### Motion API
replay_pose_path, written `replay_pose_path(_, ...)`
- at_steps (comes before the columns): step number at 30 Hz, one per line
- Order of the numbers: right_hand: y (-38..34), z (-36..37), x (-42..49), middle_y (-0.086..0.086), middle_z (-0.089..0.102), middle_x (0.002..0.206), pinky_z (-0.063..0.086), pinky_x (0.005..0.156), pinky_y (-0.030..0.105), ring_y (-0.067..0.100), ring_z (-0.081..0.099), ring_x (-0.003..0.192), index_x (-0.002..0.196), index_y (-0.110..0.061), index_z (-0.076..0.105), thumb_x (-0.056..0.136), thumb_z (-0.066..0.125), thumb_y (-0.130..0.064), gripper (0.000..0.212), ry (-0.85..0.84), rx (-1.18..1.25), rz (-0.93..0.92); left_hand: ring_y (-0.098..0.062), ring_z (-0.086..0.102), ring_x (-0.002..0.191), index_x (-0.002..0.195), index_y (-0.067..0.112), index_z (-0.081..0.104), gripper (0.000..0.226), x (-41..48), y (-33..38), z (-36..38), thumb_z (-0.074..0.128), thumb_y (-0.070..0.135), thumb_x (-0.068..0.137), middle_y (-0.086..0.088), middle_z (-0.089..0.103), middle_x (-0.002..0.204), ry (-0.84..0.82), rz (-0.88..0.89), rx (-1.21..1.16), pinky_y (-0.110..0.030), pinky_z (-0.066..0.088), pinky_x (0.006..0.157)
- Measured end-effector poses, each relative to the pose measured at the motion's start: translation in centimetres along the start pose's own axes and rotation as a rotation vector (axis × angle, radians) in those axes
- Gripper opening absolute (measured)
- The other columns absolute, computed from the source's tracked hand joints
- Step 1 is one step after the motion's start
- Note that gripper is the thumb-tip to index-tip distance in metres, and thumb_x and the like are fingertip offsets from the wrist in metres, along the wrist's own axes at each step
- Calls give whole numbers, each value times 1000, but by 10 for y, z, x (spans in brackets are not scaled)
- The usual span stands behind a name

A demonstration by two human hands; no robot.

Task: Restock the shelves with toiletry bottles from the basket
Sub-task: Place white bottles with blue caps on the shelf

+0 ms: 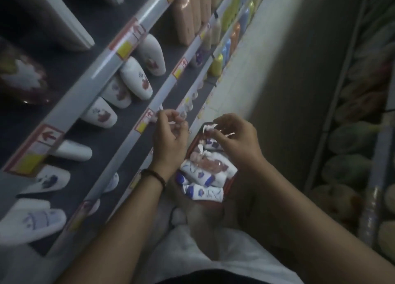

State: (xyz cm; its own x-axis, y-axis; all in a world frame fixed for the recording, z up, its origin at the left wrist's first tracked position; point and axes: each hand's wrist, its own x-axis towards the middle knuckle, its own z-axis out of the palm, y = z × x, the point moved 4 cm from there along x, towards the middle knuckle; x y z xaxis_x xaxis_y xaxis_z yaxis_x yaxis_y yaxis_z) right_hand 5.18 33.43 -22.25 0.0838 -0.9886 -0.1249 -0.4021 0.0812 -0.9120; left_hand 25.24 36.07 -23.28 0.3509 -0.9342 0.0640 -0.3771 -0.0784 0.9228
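Nearest to us, pale trousers (213,258) fill the bottom edge, and two bare forearms reach forward from there. The left wrist wears a dark bracelet (155,175). The left hand (170,137) is held in front of the lower shelf rails with its fingers curled in. Its thumb and forefinger pinch a white sliver (171,123) that we cannot identify. The right hand (235,140) hovers over the far end of the basket, fingers bent, the tips pinching a white scrap (207,128) too blurred to name.

Below and between the hands, the red basket (192,145) sits low beside the shelving. In it, toiletry bottles (210,192) lie heaped on their sides. They are white with blue caps and blue marks, and a pinkish bottle (205,163) lies on top. We can read no brand on any of them.

To the left, the grey shelves (102,147) rise in tiers. Blue-marked white bottles (44,180) stand nearest, and red-marked white bottles (136,78) stand further along the same tier. The rails carry red-framed tags, one with a red arrow (48,136), and yellow price tags (125,48). Their print is too smeared to read.

Furthest off stand peach bottles (186,16) and, on a lower tier, a yellow bottle (217,65) with blue and orange ones behind it. Across the pale floor (245,74), greenish packs (350,138) line another rack.
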Motion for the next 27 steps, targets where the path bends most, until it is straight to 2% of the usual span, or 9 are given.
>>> replay_pose_path(2, 23, 6, -4, -8, 76, 87, 63, 72, 37, 9, 74, 79, 102, -21, 74, 88, 87, -28, 19, 13, 4, 37, -15, 68, 93, 114, 25, 52, 22, -3, -22, 6, 64, 17, 97, -1, 65, 107, 0, -43, 16, -23, 54, 77)
replay_pose_path(4, 47, 15, -7, -9, 75, 90, 64, 75, 35, 8, 73, 82, 102, -21, 74, 88, 86, -26, 19, -11, -3, 91, -17, 68, 94, 115, 23, 53, 22, -8, -46, 12, 65, 17, 98, -1, 65, 109, -2, -102, 42, -23, 56, 77)
replay_pose_path(8, 93, 41, -15, -9, 74, 93, 64, 79, 38, 7, 72, 86, 104, -20, 73, 89, 85, -28, 21, -70, 10, 169, -8, 65, 88, 117, 19, 52, 21, -19, -91, 24, 64, 13, 101, 2, 64, 107, -39, -199, 76, -9, 48, 71)
replay_pose_path(14, 162, 97, -25, -9, 75, 96, 63, 81, 41, 6, 72, 86, 103, -19, 73, 87, 86, -27, 22, -132, -1, 261, -4, 64, 94, 121, 18, 53, 26, -43, -173, 31, 68, 14, 99, 4, 64, 108, -73, -375, 132, -6, 48, 74)
replay_pose_path(19, 221, 139, -30, -11, 75, 99, 62, 84, 42, 6, 72, 90, 107, -20, 74, 87, 84, -35, 27, -164, -9, 343, 2, 61, 88, 123, 12, 55, 30, -57, -247, 34, 70, 9, 98, -2, 64, 109, -80, -535, 194, -3, 45, 70)
replay_pose_path(21, 252, 157, -28, -10, 75, 100, 62, 83, 43, 5, 71, 88, 107, -20, 74, 86, 85, -30, 25, -170, -11, 388, -3, 62, 90, 123, 14, 56, 30, -60, -285, 39, 71, 11, 98, -4, 64, 113, -100, -616, 220, -4, 46, 67)
replay_pose_path(24, 277, 169, -27, -13, 75, 104, 61, 83, 35, 0, 70, 88, 106, -22, 73, 86, 84, -27, 23, -182, -27, 425, -16, 64, 103, 121, 22, 55, 30, -63, -323, 46, 73, 17, 97, -3, 63, 119, -147, -716, 258, -14, 44, 69)
replay_pose_path(27, 307, 187, -23, -14, 75, 106, 61, 83, 32, 0, 71, 90, 106, -25, 73, 86, 84, -27, 23, -195, -26, 450, -15, 62, 101, 124, 22, 56, 33, -67, -365, 61, 74, 21, 96, 2, 62, 113, -191, -784, 309, -15, 40, 68)
